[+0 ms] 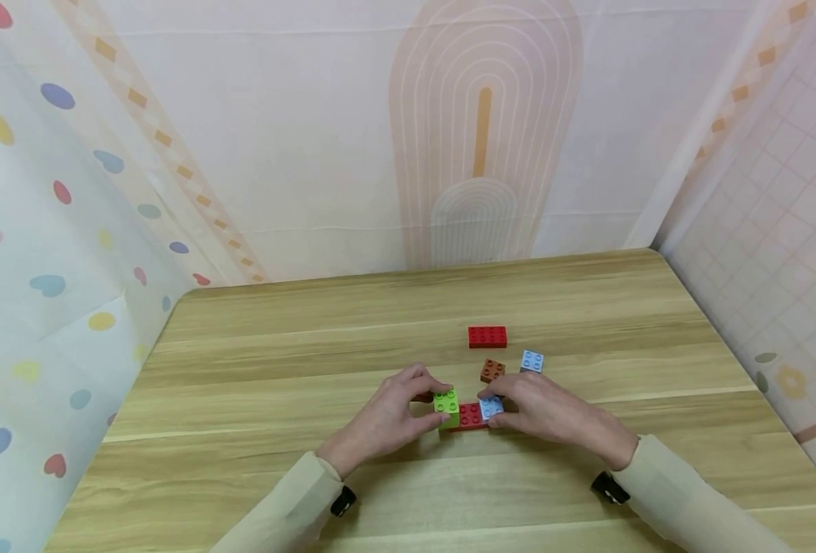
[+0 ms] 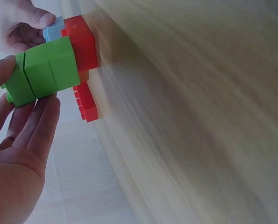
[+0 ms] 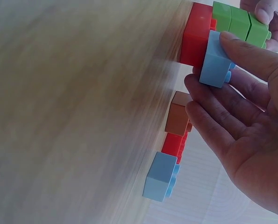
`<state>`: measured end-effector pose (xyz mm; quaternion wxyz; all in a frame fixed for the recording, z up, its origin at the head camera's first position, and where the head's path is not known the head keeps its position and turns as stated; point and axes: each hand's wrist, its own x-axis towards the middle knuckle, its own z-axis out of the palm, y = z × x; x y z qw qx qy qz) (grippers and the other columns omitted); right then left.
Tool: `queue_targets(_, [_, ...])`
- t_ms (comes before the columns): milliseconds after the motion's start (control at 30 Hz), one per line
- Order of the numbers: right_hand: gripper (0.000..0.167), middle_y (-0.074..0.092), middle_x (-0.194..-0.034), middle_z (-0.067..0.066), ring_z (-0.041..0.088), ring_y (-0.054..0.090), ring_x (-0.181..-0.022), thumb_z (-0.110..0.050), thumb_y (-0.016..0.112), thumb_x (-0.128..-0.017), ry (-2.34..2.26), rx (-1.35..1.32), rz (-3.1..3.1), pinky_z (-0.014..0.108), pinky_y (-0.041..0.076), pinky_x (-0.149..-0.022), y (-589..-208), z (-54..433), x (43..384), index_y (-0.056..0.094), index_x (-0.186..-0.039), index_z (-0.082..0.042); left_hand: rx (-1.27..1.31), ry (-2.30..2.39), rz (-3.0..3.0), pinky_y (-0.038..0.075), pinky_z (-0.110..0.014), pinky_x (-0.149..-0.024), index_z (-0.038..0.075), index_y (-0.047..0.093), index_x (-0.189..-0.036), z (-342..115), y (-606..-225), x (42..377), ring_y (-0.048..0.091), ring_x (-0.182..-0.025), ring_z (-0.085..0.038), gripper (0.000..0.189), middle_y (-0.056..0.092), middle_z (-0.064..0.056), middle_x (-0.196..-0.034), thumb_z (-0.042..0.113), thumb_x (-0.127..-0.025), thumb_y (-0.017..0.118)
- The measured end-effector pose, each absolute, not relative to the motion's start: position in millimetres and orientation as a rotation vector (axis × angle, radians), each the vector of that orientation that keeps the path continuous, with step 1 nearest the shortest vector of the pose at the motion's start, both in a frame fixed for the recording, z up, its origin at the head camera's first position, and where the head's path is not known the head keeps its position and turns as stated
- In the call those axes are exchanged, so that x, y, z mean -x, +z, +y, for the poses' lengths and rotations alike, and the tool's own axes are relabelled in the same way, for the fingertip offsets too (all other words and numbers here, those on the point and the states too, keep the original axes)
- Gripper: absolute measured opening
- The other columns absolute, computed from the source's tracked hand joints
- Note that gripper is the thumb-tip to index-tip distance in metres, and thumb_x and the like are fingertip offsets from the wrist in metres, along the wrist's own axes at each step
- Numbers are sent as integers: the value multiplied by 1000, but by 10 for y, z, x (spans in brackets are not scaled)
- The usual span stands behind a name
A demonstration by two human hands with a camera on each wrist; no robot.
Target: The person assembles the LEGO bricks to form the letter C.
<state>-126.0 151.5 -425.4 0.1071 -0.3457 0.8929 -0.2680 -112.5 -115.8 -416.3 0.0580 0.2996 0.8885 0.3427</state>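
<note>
A red brick [image 1: 470, 415] lies lengthwise between both hands. Stacked green bricks [image 1: 447, 404] stand on its left end, and the left hand [image 1: 395, 412] pinches the topmost one between thumb and fingers. In the left wrist view, a seam parts the top green brick [image 2: 20, 84] from those below. At the red brick's right end sits a light blue brick [image 3: 214, 60], gripped by the right hand [image 1: 549, 407] with thumb on one side and fingertips on the other. The light blue brick's studs face up, and its underside meets the red brick's studded top.
Just behind the right fingers lies a brown brick [image 1: 493, 370], with a second light blue brick [image 1: 532, 361] to its right. Farther back is another red brick [image 1: 487, 336]. Patterned cloth [image 1: 297, 153] hangs behind the wooden table [image 1: 256, 346] and along both sides.
</note>
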Motion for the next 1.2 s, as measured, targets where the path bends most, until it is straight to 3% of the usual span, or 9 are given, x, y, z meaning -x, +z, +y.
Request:
queue_targets(433, [36, 68, -118, 4, 16, 64, -106, -28, 74, -91, -782, 1006, 2612, 37, 54, -89, -4250, 1507, 1250, 69, -120, -7, -938, 1035, 2676, 54, -33, -88, 10, 67, -121, -1139, -4172, 1094, 61, -99, -18, 34, 52, 10, -99, 21, -90, 75])
queue_targets(767, [36, 68, -118, 5, 18, 64, -107, -26, 75, -90, -781, 1007, 2629, 38, 54, -90, -4245, 1508, 1256, 69, -120, -6, -937, 1048, 2674, 55, -31, -87, 10, 66, -121, -1135, -4188, 1115, 62, -98, -18, 36, 56, 8, -103, 22, -89, 76])
queue_targets(967, [37, 68, -120, 5, 18, 63, -108, -27, 75, -90, -769, 1007, 2637, 39, 54, -91, -4248, 1517, 1256, 69, -121, -7, -915, 1095, 2659, 53, -25, -87, 12, 65, -122, -1134, -4211, 1142, 62, -97, -13, 41, 59, 7, -108, 23, -85, 80])
queue_targets(1200, [37, 67, -121, 4, 18, 62, -109, -29, 74, -91, -760, 1002, 2648, 40, 53, -91, -4260, 1524, 1251, 68, -122, -9, -837, 1181, 2621, 52, -27, -91, 14, 64, -122, -1152, -4234, 1133, 61, -102, -9, 44, 62, 8, -114, 30, -84, 80])
